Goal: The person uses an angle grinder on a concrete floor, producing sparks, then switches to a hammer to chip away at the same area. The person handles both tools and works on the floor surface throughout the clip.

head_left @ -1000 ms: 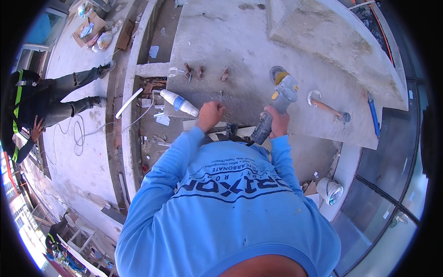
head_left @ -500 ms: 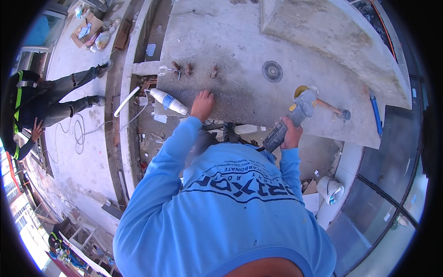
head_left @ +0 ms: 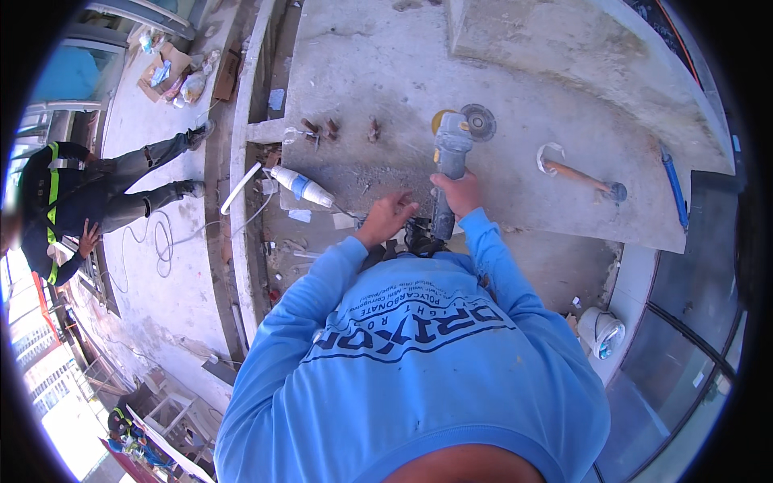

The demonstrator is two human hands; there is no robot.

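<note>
My right hand (head_left: 457, 193) is wrapped round the body of a grey angle grinder (head_left: 452, 145), whose head points away from me over the concrete slab (head_left: 523, 177). A yellow disc (head_left: 439, 121) shows at its head. Just beyond lies a dark round grinding disc (head_left: 482, 123), flat on the slab. Left of the grinder, my left hand (head_left: 388, 219) hovers by the slab's near edge with its fingers apart and nothing in them. Near it lies a white taped cable connector (head_left: 302, 186) with a blue band.
Short rusty metal stubs (head_left: 331, 128) stand at the slab's left. A wooden-handled hammer (head_left: 581, 176) and a blue tube (head_left: 675, 190) lie to the right. A white bucket (head_left: 602, 331) stands low right. Another person (head_left: 72, 193) stands at far left beside a loose cable (head_left: 163, 245).
My right hand has brought the grinder left, close to the loose disc. My left hand has come off the slab edge, moving right and nearer to me, its fingers opening.
</note>
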